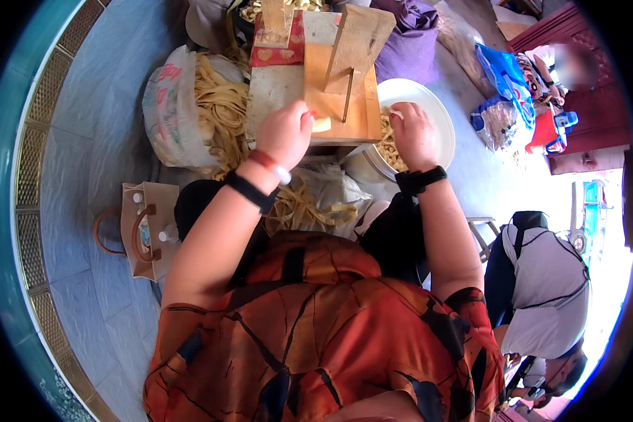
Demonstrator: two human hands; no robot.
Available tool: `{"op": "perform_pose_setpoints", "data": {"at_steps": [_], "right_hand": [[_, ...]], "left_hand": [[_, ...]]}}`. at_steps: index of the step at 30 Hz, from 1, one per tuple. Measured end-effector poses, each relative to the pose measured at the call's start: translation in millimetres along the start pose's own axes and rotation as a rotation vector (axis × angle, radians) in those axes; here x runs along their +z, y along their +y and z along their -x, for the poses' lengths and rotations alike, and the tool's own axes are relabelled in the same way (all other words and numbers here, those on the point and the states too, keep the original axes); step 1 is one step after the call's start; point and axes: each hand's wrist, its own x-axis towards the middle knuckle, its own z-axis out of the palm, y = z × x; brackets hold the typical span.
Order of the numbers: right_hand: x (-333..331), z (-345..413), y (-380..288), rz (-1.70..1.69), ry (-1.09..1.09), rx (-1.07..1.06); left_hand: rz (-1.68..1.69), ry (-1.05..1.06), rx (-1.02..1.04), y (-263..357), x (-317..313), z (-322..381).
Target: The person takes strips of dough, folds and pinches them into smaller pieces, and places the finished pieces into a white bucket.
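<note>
My left hand is at the near edge of a low wooden workbench, fingers curled around a short pale-yellow strip whose end sticks out on the right. Right of the strip, a thin upright rod stands before a tilted wooden board, both on an orange-brown wooden base. My right hand is over a white bucket of small pale-yellow pieces. Its fingertips are drawn together; whether they pinch a piece is unclear.
Left of the bench, a plastic bag holds long pale-yellow strips; more strips lie below it. A purple sack stands behind the bucket. A handbag sits at left. One person bends at right; another is farther back.
</note>
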Motion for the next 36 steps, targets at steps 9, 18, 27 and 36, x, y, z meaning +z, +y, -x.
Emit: {"op": "perform_pose_setpoints", "data": {"at_steps": [9,18,27,36], "right_hand": [[-27,75,-102,-0.303,-0.148,-0.609],[-25,75,-88,-0.291,-0.198,-0.621],[3,105,-94,-0.553,-0.269,-0.54],[42,106,-89,-1.412,-0.374,0.531]], "left_hand": [[1.176,-0.647,-0.421,4,5,85],[1.707,-0.473,-0.468,-16,-3,95],[0.186,-0.394,0.312,11,7,98],[1.026,-0.665,-0.201,-14,25,103]]}}
